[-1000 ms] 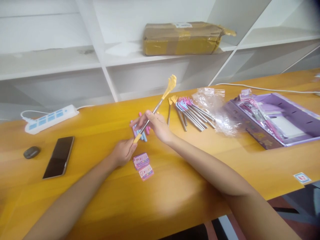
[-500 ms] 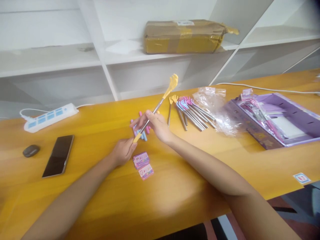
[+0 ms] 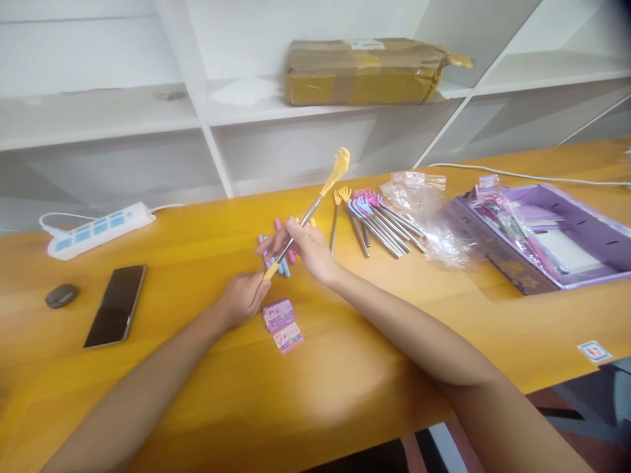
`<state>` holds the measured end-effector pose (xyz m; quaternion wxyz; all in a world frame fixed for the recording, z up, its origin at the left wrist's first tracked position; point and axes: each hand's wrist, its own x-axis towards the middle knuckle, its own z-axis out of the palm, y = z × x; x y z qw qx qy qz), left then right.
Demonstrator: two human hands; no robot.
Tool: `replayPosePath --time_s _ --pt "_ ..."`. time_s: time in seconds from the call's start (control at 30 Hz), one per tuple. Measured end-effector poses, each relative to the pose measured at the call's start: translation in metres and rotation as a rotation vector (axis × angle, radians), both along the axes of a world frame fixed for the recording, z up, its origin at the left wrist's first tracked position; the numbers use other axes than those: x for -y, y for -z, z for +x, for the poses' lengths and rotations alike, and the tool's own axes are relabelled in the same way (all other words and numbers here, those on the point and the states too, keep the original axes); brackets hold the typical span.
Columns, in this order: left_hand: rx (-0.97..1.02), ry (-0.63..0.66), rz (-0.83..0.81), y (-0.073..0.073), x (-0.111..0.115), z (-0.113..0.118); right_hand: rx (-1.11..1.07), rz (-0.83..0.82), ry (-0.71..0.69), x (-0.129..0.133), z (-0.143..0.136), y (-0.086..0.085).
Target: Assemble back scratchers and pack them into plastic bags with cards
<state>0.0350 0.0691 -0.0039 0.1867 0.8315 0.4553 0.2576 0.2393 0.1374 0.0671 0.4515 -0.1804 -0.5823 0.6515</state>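
Observation:
Both of my hands hold one back scratcher point(image 3: 336, 172) with a yellow claw head, a metal rod and a yellow handle end, tilted up to the right. My left hand point(image 3: 245, 297) is closed on the yellow handle. Higher up, my right hand point(image 3: 310, 246) grips the metal rod between thumb and fingers. Beneath and behind the right hand lie several coloured handles point(image 3: 284, 267) in blue, pink, purple and yellow, partly hidden. Small printed cards point(image 3: 279, 315) lie just below the hands. To the right rests a group of back scratchers point(image 3: 382, 223) with blue, pink and yellow heads.
Clear plastic bags point(image 3: 434, 217) lie beside an open purple box point(image 3: 586, 226) holding wrapped items. On the left are a power strip point(image 3: 101, 230), a black phone point(image 3: 115, 307) and a dark mouse-like object point(image 3: 62, 295). A taped carton point(image 3: 365, 72) sits on the white shelf behind.
Almost nothing differs. The held back scratcher's yellow head has shifted very slightly left and down; both hands keep the same grip.

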Motion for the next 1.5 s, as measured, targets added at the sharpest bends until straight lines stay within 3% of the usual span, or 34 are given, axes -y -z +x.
replayPosePath --time_s 0.33,0.47,0.57,0.73,0.9,1.07,1.37,1.5 --pt "0.078 -0.019 -0.103 -0.002 0.003 0.001 0.032 -0.009 0.01 0.003 -0.002 0.002" --pt "0.427 0.009 -0.409 -0.001 0.001 0.005 0.077 -0.031 -0.051 -0.01 0.004 0.002" --pt "0.766 0.154 -0.722 -0.003 -0.006 0.008 0.048 -0.055 -0.002 -0.026 0.015 -0.003" --pt "0.87 0.343 -0.964 -0.011 -0.016 0.003 -0.106 -0.054 0.222 -0.05 0.042 -0.02" --pt "0.762 0.371 -0.988 -0.012 -0.016 0.002 -0.028 0.006 0.323 -0.053 0.056 -0.033" --pt "0.797 0.286 -0.93 -0.007 -0.016 0.004 0.054 0.094 0.382 -0.051 0.06 -0.04" --pt "0.691 0.23 -0.875 -0.003 -0.014 0.006 -0.035 0.108 0.383 -0.057 0.056 -0.029" --pt "0.669 0.225 -0.854 -0.006 -0.011 0.007 0.058 0.102 0.45 -0.053 0.051 -0.029"
